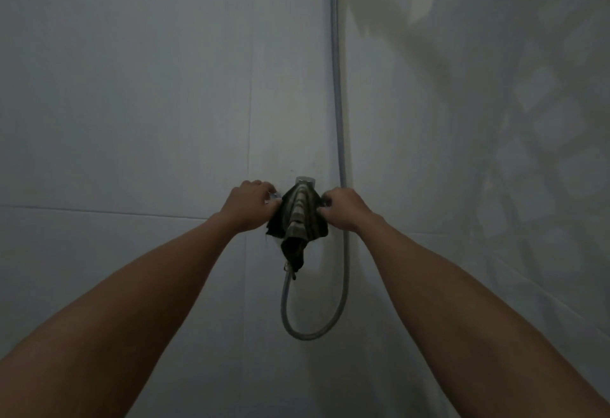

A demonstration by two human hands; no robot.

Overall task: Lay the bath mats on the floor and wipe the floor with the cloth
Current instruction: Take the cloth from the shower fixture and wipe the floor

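A dark striped cloth (298,219) hangs draped over a chrome shower tap (305,181) on the white tiled wall. My left hand (252,204) is closed at the cloth's left edge, and a bit of chrome shows by its fingers. At the cloth's right edge my right hand (343,208) is closed in the same way. Whether the fingers pinch the cloth or the tap's knobs under it, I cannot tell. No bath mat and no floor are in view.
A grey shower hose (337,87) runs down the wall to the right of the tap and loops back up under the cloth. The tiled walls (132,104) meet in a corner on the right. The light is dim.
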